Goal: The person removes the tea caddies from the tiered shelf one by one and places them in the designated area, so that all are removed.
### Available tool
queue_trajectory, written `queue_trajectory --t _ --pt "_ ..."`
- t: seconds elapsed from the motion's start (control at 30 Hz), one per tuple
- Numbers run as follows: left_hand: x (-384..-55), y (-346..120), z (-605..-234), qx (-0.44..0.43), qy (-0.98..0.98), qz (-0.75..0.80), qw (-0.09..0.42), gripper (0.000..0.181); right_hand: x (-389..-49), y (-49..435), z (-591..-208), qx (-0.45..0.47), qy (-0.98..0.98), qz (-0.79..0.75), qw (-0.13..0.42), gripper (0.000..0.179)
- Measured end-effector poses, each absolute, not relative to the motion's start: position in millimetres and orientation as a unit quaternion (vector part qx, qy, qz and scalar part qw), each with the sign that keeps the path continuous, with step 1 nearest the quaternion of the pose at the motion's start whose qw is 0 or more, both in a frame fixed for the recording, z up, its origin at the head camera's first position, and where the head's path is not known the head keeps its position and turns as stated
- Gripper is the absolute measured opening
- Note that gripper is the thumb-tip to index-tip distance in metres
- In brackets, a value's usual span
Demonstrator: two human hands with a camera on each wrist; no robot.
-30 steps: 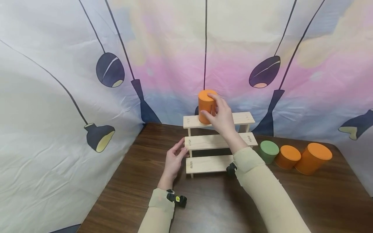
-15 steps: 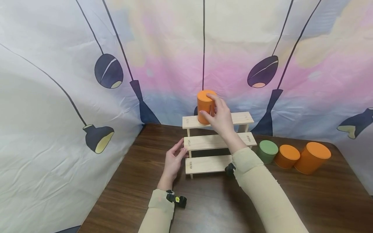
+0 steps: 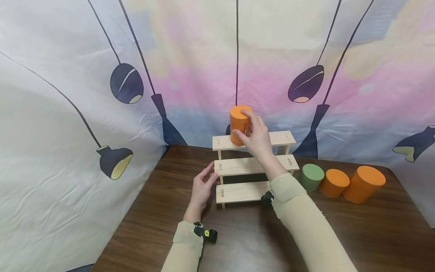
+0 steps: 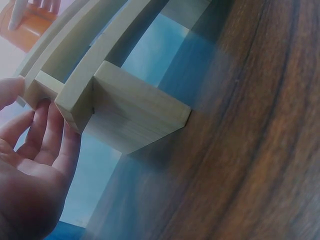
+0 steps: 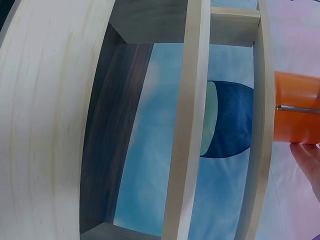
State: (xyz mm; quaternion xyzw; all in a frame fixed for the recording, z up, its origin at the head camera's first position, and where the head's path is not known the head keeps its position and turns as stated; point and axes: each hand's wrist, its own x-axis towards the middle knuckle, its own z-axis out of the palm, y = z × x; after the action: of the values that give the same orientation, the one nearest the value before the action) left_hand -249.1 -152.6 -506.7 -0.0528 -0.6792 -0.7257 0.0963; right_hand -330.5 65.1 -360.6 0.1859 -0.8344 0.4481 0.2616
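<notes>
A three-tier wooden step shelf (image 3: 249, 166) stands on the dark wood table. On its top tier, toward the left end, an orange cylindrical canister (image 3: 239, 130) stands upright. My right hand (image 3: 257, 138) grips this canister from the right, thumb at its front and fingers near the lid. The right wrist view catches the canister (image 5: 297, 107) at its edge, with a metallic line down its side. At the left end of the middle tier, my left hand (image 3: 202, 189) holds the shelf's side; close up, the fingers (image 4: 50, 132) curl under the board and the thumb lies across from them.
Right of the shelf stand a green canister (image 3: 312, 177), a short orange canister (image 3: 335, 183) and a taller orange canister (image 3: 365, 185), close together. A cloth backdrop (image 3: 204, 56) printed with hanging lamps rises behind the table (image 3: 142, 226) and along its left.
The head view has shifted slightly. Both hands, the orange canister and the shelf keep their places relative to one another.
</notes>
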Motion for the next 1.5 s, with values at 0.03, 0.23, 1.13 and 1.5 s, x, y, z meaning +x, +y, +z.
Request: queue_trajectory --t 0.03,0.23,1.13,1.5 --pt "-249 -153 -507 -0.054 -0.68 -0.725 0.097 0.05 -331 65 -360 0.185 -0.834 0.449 0.261 0.07" --pt "-251 -153 -508 -0.056 -0.678 -0.726 0.099 0.05 -330 65 -360 0.177 -0.835 0.454 0.255 0.071" --pt "-248 -152 -506 -0.047 -0.682 -0.724 0.094 0.05 -297 91 -372 0.198 -0.708 0.612 0.291 0.071" --pt "-249 -153 -507 -0.049 -0.68 -0.725 0.094 0.051 -272 142 -387 0.182 -0.667 0.642 0.331 0.075"
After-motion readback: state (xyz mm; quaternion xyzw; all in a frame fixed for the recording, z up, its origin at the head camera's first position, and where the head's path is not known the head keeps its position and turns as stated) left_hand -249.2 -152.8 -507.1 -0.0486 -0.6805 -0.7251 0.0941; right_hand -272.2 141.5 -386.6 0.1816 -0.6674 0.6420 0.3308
